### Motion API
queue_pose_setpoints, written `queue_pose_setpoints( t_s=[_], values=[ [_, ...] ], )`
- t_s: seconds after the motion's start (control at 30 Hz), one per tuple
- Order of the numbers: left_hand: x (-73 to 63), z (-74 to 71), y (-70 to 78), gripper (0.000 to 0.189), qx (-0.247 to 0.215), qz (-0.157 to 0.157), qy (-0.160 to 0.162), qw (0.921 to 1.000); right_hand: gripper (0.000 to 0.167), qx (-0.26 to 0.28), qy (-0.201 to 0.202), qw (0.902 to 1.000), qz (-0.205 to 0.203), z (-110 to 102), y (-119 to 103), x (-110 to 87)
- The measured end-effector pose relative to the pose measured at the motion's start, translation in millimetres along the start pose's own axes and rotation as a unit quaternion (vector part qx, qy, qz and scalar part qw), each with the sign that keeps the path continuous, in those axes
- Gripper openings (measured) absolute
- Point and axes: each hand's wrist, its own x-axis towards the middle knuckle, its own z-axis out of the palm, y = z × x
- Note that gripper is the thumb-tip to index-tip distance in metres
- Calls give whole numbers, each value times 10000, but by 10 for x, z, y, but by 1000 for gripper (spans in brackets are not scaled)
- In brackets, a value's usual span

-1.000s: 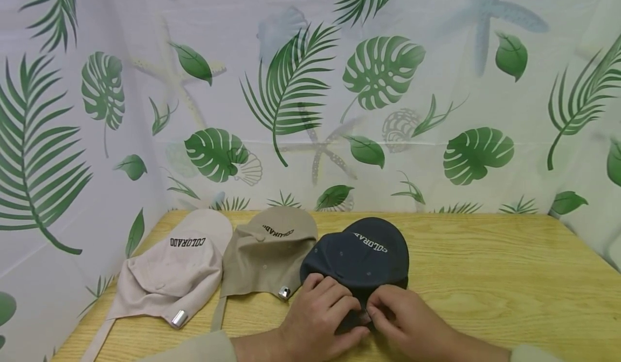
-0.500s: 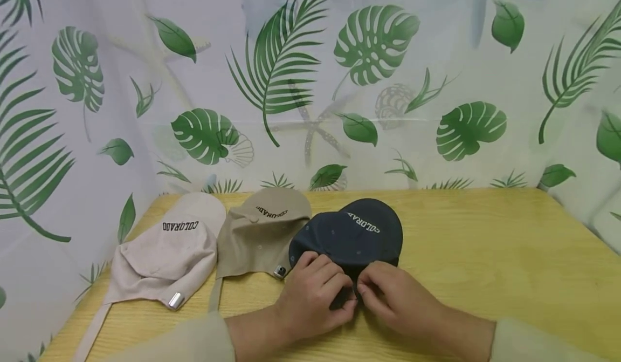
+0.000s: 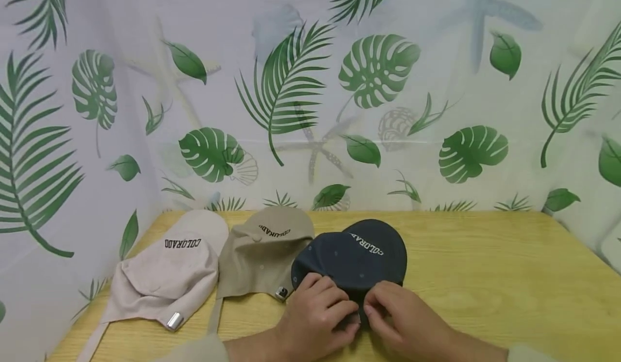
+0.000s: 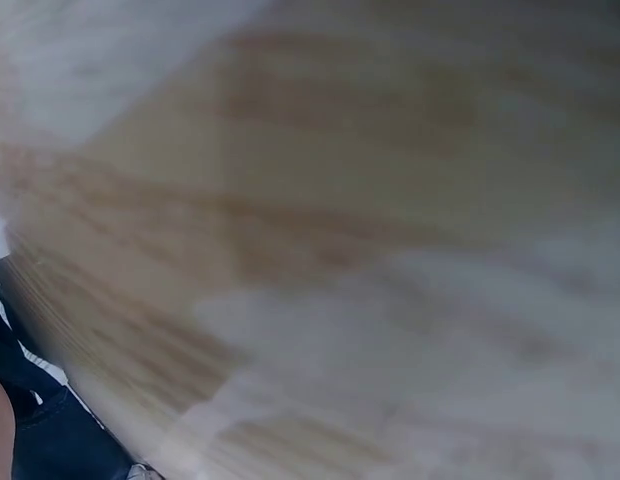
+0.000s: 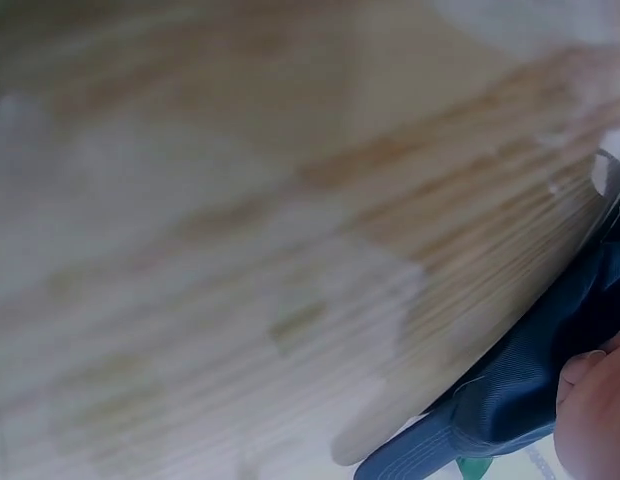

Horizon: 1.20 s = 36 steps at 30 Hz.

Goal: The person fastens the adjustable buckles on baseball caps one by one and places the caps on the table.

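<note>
Left grip (image 3: 315, 316) and right grip (image 3: 407, 316) hold a navy cap (image 3: 346, 260) showing white "COLORAD" (image 3: 367, 244).

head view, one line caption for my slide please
Left hand and right hand hold a navy cap beside a khaki cap and a pale cap on a wood-grain table.

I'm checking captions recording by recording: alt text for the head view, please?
A person's left hand and right hand hold the near edge of a navy COLORADO cap on a wood-grain table. Left of it lie a khaki cap and a pale pink cap; a leaf-print cloth hangs behind.
</note>
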Motion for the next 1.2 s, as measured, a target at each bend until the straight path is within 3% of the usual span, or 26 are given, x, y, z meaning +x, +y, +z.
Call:
queue_pose_setpoints(
  t_s=[0.13,0.33,0.63,0.8,0.97,1.1,1.2],
  values=[
    [-18,-20,1,10,13,-99,-115,9999,25,-136,2,9996,244,33,-5,-2],
    [1,-28,-58,9,99,-59,-134,9998,22,-532,53,9982,268,17,27,71],
    [-80,22,57,11,68,56,-296,9995,29,-683,-2,9968,421,14,-5,-97],
    [-66,29,44,11,133,130,-361,9992,25,-755,-103,9968,256,4,5,-100],
    [-77,22,42,10,159,162,-380,9990,18,-413,-324,9986,4,19,12,-96],
    [-81,20,40,9,150,157,-343,9992,22,-292,-121,9989,-337,50,26,-88],
    [-76,23,36,7,174,140,-312,9993,26,-390,60,9985,-375,53,30,-88]
  ],
)
